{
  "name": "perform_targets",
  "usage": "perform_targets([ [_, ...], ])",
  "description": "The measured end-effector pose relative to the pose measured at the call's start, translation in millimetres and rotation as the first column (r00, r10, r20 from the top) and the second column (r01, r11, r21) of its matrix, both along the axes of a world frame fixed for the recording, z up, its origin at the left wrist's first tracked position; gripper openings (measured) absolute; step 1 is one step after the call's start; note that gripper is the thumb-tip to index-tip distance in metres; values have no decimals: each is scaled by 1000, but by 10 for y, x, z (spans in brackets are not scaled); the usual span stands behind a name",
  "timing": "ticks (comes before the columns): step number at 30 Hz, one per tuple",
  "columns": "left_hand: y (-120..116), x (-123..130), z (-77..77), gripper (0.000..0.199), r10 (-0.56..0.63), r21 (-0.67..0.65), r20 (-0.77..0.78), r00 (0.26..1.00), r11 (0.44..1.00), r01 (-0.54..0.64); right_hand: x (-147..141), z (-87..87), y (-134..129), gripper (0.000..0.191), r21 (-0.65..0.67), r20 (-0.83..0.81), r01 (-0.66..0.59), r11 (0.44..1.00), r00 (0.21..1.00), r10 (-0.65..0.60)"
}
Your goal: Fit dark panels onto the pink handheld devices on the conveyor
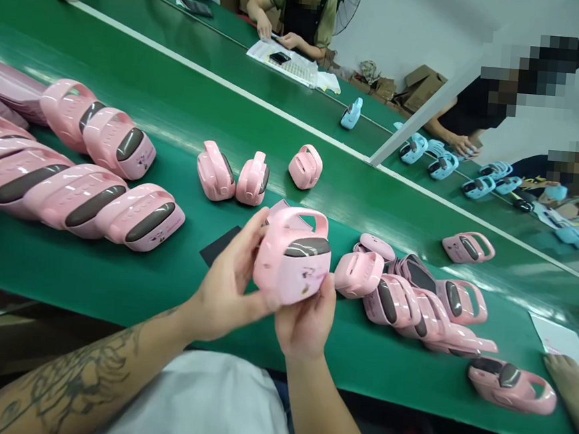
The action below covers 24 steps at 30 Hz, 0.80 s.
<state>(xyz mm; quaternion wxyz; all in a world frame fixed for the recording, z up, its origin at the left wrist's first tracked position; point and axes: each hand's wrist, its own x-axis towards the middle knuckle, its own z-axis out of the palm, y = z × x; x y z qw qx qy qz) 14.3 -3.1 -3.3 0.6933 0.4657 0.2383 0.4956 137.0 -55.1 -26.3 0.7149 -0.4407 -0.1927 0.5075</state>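
Note:
Between both hands, above the green table, is a pink plastic housing [293,261] with a loop handle on top, a dark glossy window and a small printed picture on its front. My left hand [234,279] grips its left side, thumb along the lower front edge. My right hand [306,318] holds it from below and at the right, its fingers partly hidden behind the housing. A dark flat sheet [218,245] lies on the table just behind my left hand. Close to the right of the held piece stands another pink housing [358,274].
Rows of pink housings [142,217] lie at the left, and a cluster of more [425,312] at the right. Three stand behind, one a pink housing [306,167]. A white rail [220,81] crosses the table. Co-workers sit opposite with blue housings [442,165]; another person's hand [570,376] rests at right.

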Motion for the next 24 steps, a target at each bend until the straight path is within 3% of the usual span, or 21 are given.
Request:
perform_targets([
  [2, -96, -7, -37, 121, 87, 150, -154, 984, 987, -63, -20, 3, -8, 62, -38, -138, -73, 997, 988, 67],
  [6, -140, -8, -37, 110, 226, 322, -331, 916, 940, -115, -63, 0, -46, 61, -27, -228, -170, 985, 961, 159],
  [9, -129, -34, -10, 108, 230, 333, -328, 916, 936, -116, -71, -25, -62, 60, -38, -238, -179, 983, 957, 165],
  [13, -100, -103, -46, 107, 153, 231, -261, 953, 968, -93, 65, -64, -91, 54, -19, -187, -187, 982, 966, 180],
  [17, 28, -127, -98, 88, -49, 206, -70, 996, 977, 62, 476, 77, -68, 58, 42, 61, -295, 955, 955, 292],
  [19, 131, -99, -126, 79, -90, 206, -93, 992, 973, 108, 759, 251, 56, 68, 2, 223, -330, 944, 920, 322],
  [21, 245, -63, -186, 71, 4, 261, -287, 958, 963, 74, 1064, 460, 310, 68, -107, 363, -278, 955, 883, 298],
  [24, 394, -44, -359, 54, 277, 489, -583, 764, 871, 57, 1526, 717, 921, 53, -326, 627, -27, 945, 742, 237],
])
